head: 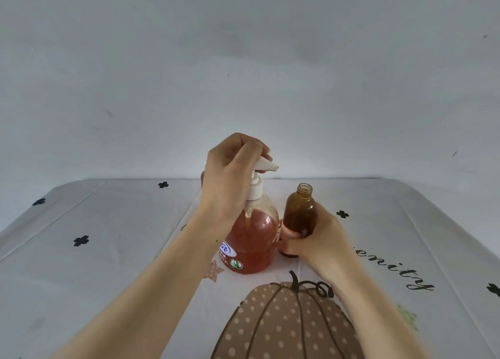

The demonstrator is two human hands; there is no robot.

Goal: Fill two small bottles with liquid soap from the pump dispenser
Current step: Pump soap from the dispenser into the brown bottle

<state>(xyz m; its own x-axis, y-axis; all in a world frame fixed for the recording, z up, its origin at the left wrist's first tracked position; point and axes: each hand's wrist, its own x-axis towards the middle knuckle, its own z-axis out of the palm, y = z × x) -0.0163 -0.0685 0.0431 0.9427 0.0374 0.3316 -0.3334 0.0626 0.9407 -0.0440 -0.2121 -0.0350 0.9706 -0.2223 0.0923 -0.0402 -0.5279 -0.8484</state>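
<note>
Head view: one pump dispenser (254, 239), one uncapped small bottle (300, 210), two hands (230, 180) (322, 239)

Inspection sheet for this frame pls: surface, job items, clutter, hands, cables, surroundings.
Surface: creased white tablecloth printed with a pumpkin, stars, black clovers and lettering.
Job's things: pump dispenser upright, partly full of orange soap, nozzle pointing right. One amber small bottle, uncapped and upright beside it, mouth lower than and to the right of the nozzle tip. No second bottle clearly visible.
Clutter: nothing seen.
Grippers: left hand grips the pump head; right hand holds the small bottle round its lower half.
Cables: nothing seen.
Surroundings: plain grey wall with small marks.
</note>
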